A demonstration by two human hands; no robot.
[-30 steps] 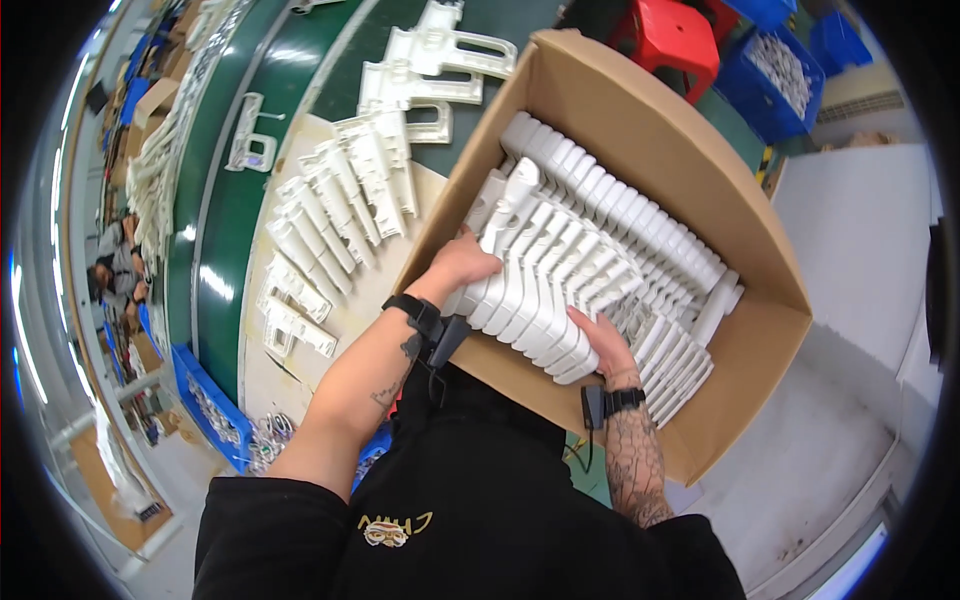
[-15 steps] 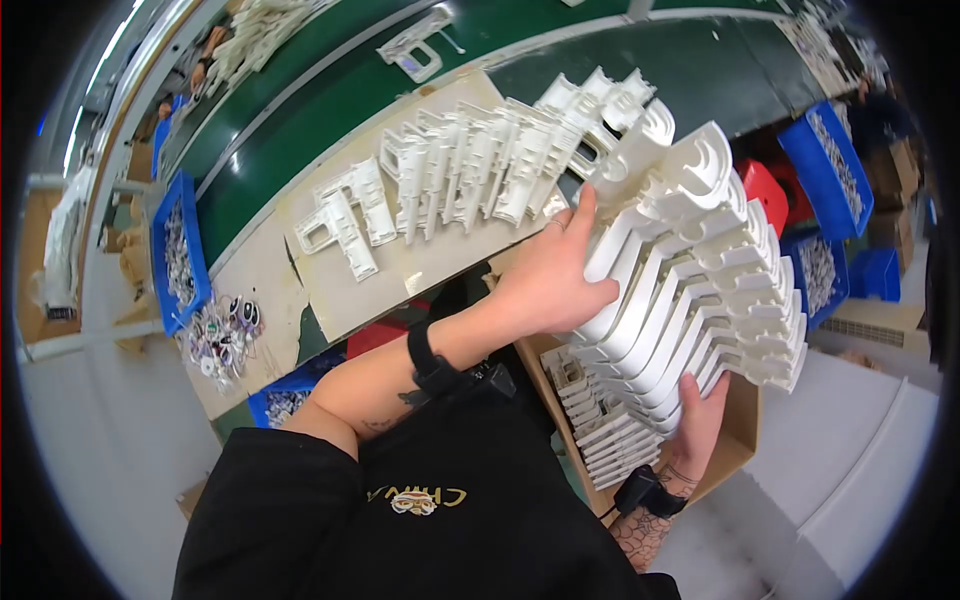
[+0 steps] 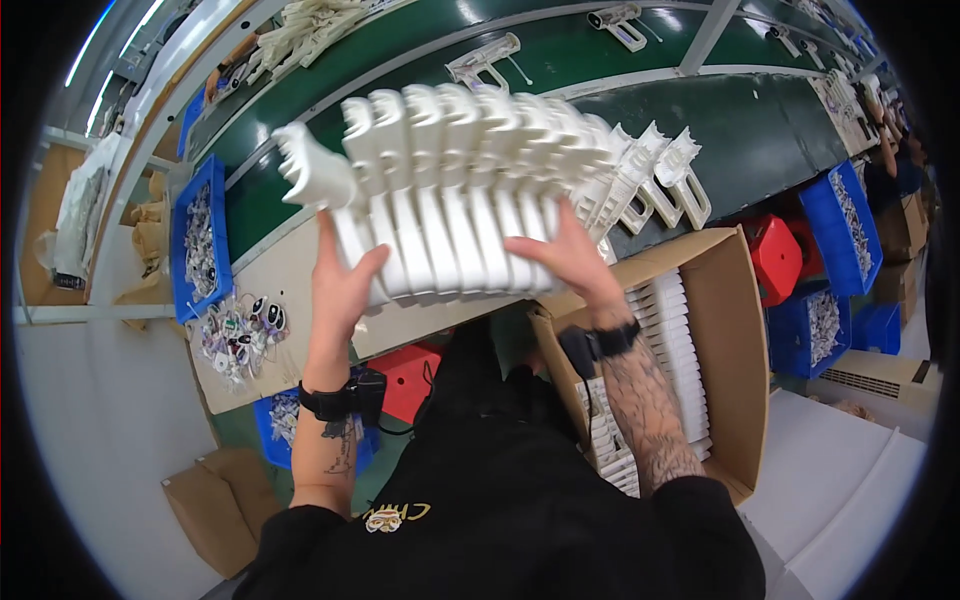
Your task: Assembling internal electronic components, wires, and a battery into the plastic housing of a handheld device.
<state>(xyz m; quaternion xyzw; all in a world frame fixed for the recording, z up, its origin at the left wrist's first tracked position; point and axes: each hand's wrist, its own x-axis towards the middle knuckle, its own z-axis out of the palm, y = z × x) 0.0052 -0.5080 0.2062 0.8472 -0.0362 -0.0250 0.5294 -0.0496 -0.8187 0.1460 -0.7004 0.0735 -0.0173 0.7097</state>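
A nested row of several white plastic gun-shaped shells (image 3: 440,235) is held up over the beige work board (image 3: 395,325). My left hand (image 3: 343,285) presses the left end of the row, its thumb on the near side. My right hand (image 3: 568,255) grips the right end, thumb likewise toward me. The row stays pinched together between both hands, and the outermost shell at the left tilts away from the others. Behind it, to the right, more white shells (image 3: 680,170) stand on the bench, partly hidden by the held row.
An open cardboard box (image 3: 735,380) with stacked white shells (image 3: 680,350) stands at the right under my forearm. Blue bins (image 3: 205,190) of small parts are on both sides. A bundle of wired parts (image 3: 243,335) lies at left. Red stools (image 3: 775,262) and a green conveyor (image 3: 420,85) are around.
The row of shells has moved left from over the box to above the board and turned. My left hand has shifted to its left end; my right hand has come up and left with it.
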